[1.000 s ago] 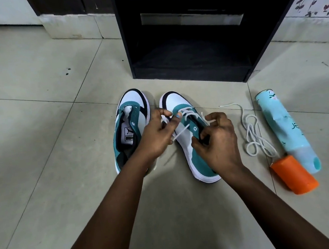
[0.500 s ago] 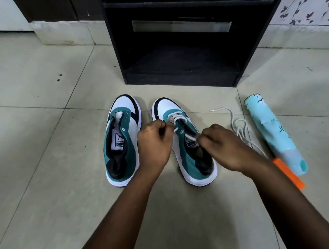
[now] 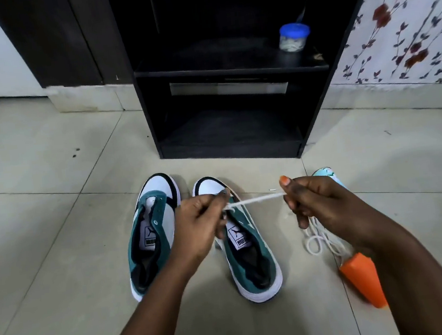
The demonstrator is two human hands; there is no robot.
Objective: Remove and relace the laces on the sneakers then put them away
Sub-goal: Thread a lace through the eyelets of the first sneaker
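Two teal, white and black sneakers stand side by side on the tiled floor, toes pointing away from me. The left sneaker (image 3: pixel 151 237) has no lace in it. Over the right sneaker (image 3: pixel 250 251), my left hand (image 3: pixel 198 224) and my right hand (image 3: pixel 313 201) each pinch one white lace (image 3: pixel 256 199), stretched taut between them; a strand runs down to the shoe. A second loose white lace (image 3: pixel 317 241) lies coiled on the floor under my right hand.
A black open shelf unit (image 3: pixel 228 139) stands straight ahead, with a blue-lidded jar (image 3: pixel 293 37) on its upper shelf. A light blue bottle (image 3: pixel 327 174) with an orange cap (image 3: pixel 362 278) lies on the floor at the right. A floral-patterned wall is on the far right.
Both hands have lifted off the right sneaker and moved apart, pulling the lace out into a taut line. The camera has tilted up, showing more of the shelf.
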